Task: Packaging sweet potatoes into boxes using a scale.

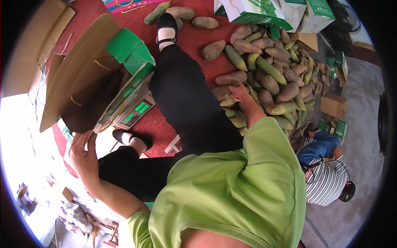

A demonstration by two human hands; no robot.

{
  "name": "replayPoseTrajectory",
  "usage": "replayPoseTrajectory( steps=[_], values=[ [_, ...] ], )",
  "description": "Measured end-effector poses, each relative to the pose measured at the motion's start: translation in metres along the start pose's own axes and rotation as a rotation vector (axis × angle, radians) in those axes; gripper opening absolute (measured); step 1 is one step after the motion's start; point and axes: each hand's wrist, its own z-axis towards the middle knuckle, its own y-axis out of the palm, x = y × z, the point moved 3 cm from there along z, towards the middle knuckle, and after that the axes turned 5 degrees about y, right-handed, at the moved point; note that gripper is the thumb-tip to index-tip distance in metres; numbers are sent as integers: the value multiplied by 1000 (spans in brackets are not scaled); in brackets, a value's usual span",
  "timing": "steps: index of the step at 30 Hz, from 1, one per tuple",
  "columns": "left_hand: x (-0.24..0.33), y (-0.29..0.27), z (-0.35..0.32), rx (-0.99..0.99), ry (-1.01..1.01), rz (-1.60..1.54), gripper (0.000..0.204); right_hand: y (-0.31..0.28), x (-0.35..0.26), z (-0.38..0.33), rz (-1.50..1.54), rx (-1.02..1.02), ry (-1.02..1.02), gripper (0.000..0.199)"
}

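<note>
My left hand [84,156] pinches the near rim of a tall cardboard carton [78,70], whose flaps stand up and whose outer side is green and white. Yellow cord handles hang on the carton's wall, and its inside is dark. Beside the carton is a weighing scale [136,114] with lit green displays, partly hidden behind it. To the right, my right hand [239,91] has its fingers closed at the end of a brown, soil-coated radish [221,93]. That radish lies at the left edge of a large heap of green and brown radishes [285,74].
Loose radishes [205,22] lie on the red mat [192,41] near my foot. Green-and-white cartons [256,11] stand beyond the heap. A person in a striped shirt [326,177] bends down at the right, near small boxes [334,105]. My legs stand between carton and heap.
</note>
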Motion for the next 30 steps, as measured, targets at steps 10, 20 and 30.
replayPoseTrajectory(
  steps=[10, 20, 30],
  values=[
    [1, -5, -2, 10, -63, -39, 12, 8, 7, 4, 60, -155, 57, 57],
    [-5, -6, -4, -12, -70, -50, 14, 3, 7, -13, -427, 44, -324, 53],
    [-7, -9, -9, -37, -29, 25, 13, 21, 39, -15, -281, -171, -509, 48]
  ],
)
